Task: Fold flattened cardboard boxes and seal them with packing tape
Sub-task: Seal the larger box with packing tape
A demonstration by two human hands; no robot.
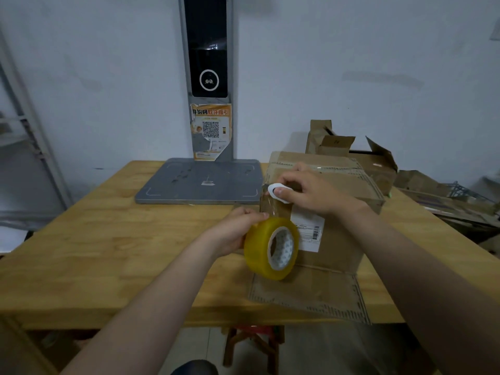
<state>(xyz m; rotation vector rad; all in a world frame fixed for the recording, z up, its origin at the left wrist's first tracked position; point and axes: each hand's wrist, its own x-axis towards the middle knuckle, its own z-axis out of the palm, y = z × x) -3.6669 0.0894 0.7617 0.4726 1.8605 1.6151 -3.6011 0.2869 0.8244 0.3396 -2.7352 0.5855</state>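
Note:
A brown cardboard box (341,239) with a white shipping label stands on the wooden table (108,253), one flap lying flat toward me. My left hand (238,231) grips a yellowish roll of packing tape (272,247) held against the box's near left corner. A strip of clear tape runs from the roll up the corner to the top. My right hand (308,189) rests on the box top and pinches a small white cutter (277,192) at the tape.
A grey scanner stand (200,180) with a tall post stands at the back of the table. Several more cardboard boxes and flattened sheets (378,161) are piled at the back right. A wooden stool (254,345) sits under the table's front edge.

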